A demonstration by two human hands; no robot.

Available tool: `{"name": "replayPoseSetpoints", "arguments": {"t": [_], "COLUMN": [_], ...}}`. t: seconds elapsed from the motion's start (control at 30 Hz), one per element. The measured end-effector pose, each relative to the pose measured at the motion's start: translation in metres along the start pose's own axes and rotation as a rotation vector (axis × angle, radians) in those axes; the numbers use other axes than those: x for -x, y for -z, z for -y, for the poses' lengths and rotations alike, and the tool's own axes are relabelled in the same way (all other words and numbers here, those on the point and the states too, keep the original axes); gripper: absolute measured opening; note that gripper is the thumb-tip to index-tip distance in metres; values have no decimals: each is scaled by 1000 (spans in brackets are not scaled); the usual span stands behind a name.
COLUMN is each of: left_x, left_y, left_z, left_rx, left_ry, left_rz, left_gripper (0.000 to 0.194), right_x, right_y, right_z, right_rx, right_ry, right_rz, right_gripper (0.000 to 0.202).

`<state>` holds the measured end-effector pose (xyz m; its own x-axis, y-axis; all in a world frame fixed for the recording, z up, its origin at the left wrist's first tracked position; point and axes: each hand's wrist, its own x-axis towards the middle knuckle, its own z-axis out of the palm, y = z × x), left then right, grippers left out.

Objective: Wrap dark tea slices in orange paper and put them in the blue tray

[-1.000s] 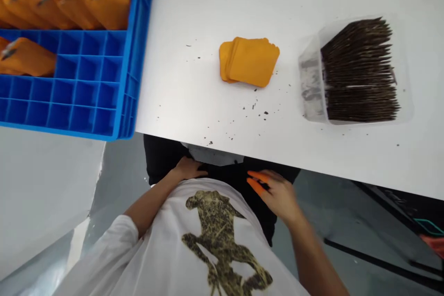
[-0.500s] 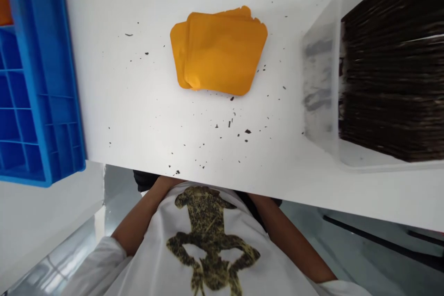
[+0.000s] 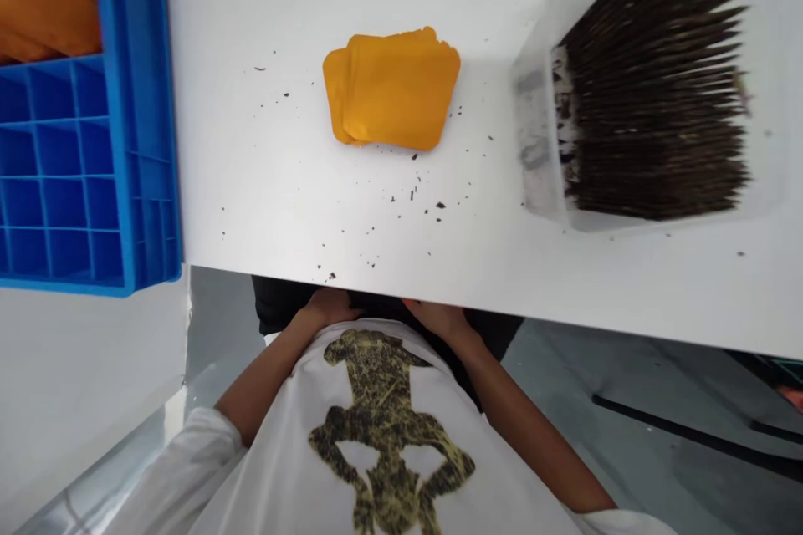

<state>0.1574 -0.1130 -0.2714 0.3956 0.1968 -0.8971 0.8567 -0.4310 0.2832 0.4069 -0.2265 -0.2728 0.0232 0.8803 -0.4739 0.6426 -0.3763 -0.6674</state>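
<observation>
My left hand [image 3: 334, 306] rests in my lap against the black trousers, just below the table's front edge. Close by on the other side lies my right hand [image 3: 436, 319], also in the lap. The table edge covers most of the fingers of both, so their grip is hidden. Nothing held shows at either hand. Beyond them on the white table [image 3: 263, 184] is a small pile of flat, orange-yellow pouches [image 3: 401, 92], overlapping, with round-cornered ends. Dark crumbs [image 3: 440, 206] are scattered around the pile.
To the right stands a clear plastic container [image 3: 539, 142] packed with thin dark brown sheets [image 3: 658, 117] on edge. A blue gridded crate [image 3: 147, 184] sits at the left, with more orange pouches [image 3: 50, 0] in its far part. A black bar [image 3: 677, 435] runs below the table at right.
The view has shifted, so more of the crate, the container and my lap shows. Both hands now appear below the table edge, where before mostly forearms were seen. The pouches stay put.
</observation>
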Motion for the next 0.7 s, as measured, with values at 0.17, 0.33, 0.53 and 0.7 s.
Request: {"name": "replayPoseSetpoints", "arguments": {"t": [0.17, 0.33, 0.53, 0.7], "left_x": [8, 32, 110, 195], "left_y": [-2, -8, 3, 60], "left_z": [-14, -28, -49, -72], "left_rx": [-135, -184, -159, 50], "left_ry": [13, -32, -131, -545], "left_rz": [-25, -147, -362, -878], "left_gripper": [69, 61, 39, 30], "right_x": [36, 80, 126, 164], "right_y": [7, 15, 44, 129], "right_z": [17, 31, 53, 79], "right_rx": [24, -7, -113, -249], "right_ry": [62, 146, 347, 592], "right_rz": [-17, -130, -299, -511], "right_gripper": [33, 34, 27, 16]}}
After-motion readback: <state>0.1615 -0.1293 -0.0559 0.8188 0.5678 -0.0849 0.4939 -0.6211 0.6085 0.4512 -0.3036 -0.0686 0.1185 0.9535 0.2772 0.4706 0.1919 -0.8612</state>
